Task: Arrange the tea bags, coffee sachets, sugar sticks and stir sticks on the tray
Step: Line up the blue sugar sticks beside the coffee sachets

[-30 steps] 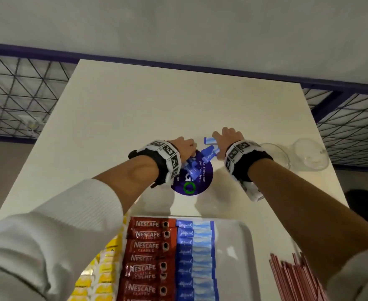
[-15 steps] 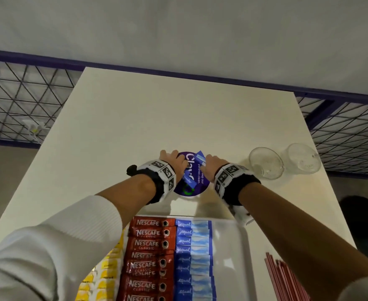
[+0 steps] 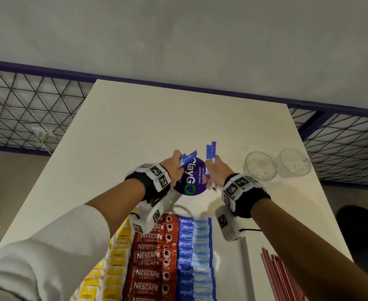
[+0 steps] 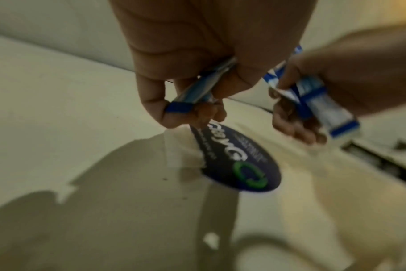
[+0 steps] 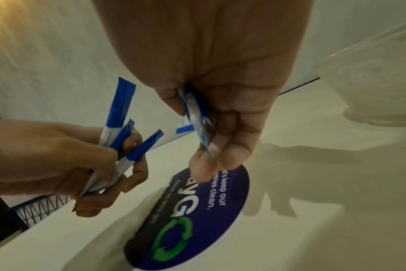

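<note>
An office pantry, by the signs: a round blue sticker (image 3: 191,179) on the cream table (image 3: 135,127) read "Let's keep our pantries clean." Rows of Nescafé coffee sachets (image 3: 151,257), blue Equal sugar sticks (image 3: 193,255) and yellow tea bags (image 3: 113,263) filled a white tray (image 3: 228,263), with red stir sticks (image 3: 280,276) and two clear glass bowls (image 3: 260,165) nearby.
</note>
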A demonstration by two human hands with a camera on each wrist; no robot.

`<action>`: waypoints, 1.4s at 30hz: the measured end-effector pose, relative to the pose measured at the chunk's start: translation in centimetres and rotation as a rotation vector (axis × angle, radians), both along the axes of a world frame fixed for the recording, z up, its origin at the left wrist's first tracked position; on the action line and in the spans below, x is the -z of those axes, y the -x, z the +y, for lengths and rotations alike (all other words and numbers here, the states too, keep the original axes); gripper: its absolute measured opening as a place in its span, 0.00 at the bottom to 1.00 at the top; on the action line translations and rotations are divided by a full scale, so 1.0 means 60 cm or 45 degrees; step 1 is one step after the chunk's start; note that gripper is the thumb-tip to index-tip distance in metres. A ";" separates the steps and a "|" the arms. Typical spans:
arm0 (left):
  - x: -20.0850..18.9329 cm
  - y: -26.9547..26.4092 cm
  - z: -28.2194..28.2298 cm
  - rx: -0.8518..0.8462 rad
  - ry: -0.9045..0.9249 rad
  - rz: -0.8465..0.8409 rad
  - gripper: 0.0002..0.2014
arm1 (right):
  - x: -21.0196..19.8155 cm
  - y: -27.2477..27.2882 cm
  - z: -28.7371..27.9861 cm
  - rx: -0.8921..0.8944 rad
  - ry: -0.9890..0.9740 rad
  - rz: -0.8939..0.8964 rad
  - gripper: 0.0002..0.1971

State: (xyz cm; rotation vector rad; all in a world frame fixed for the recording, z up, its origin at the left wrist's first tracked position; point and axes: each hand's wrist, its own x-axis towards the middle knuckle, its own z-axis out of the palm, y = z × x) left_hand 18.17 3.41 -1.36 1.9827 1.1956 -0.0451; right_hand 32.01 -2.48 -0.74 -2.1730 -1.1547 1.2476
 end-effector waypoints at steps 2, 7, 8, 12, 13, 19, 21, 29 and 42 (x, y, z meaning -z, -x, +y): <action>-0.018 0.002 -0.013 -0.158 0.087 -0.140 0.09 | -0.012 0.019 -0.015 0.013 -0.072 0.048 0.10; -0.067 0.017 -0.071 -0.451 0.486 -0.471 0.04 | -0.032 0.080 -0.062 0.001 -0.189 0.163 0.14; -0.075 0.022 -0.086 -0.457 0.587 -0.509 0.06 | -0.041 0.094 -0.075 -0.024 -0.181 0.155 0.16; -0.085 0.047 -0.151 -0.434 0.806 -0.598 0.19 | -0.068 0.137 -0.126 -0.202 -0.089 0.036 0.18; -0.081 0.052 -0.164 -0.440 0.808 -0.653 0.16 | -0.074 0.146 -0.138 -0.239 -0.070 -0.018 0.18; -0.056 0.075 -0.217 -0.479 0.616 -0.704 0.21 | -0.083 0.179 -0.204 -0.269 -0.178 -0.047 0.22; -0.051 0.079 -0.231 -0.470 0.574 -0.708 0.19 | -0.073 0.177 -0.220 -0.207 -0.148 0.078 0.25; -0.033 0.092 -0.264 -0.615 0.534 -0.769 0.15 | -0.054 0.160 -0.270 0.219 -0.213 0.718 0.15; -0.033 0.092 -0.288 -0.686 0.723 -0.808 0.15 | -0.035 0.119 -0.309 0.589 -0.360 0.796 0.06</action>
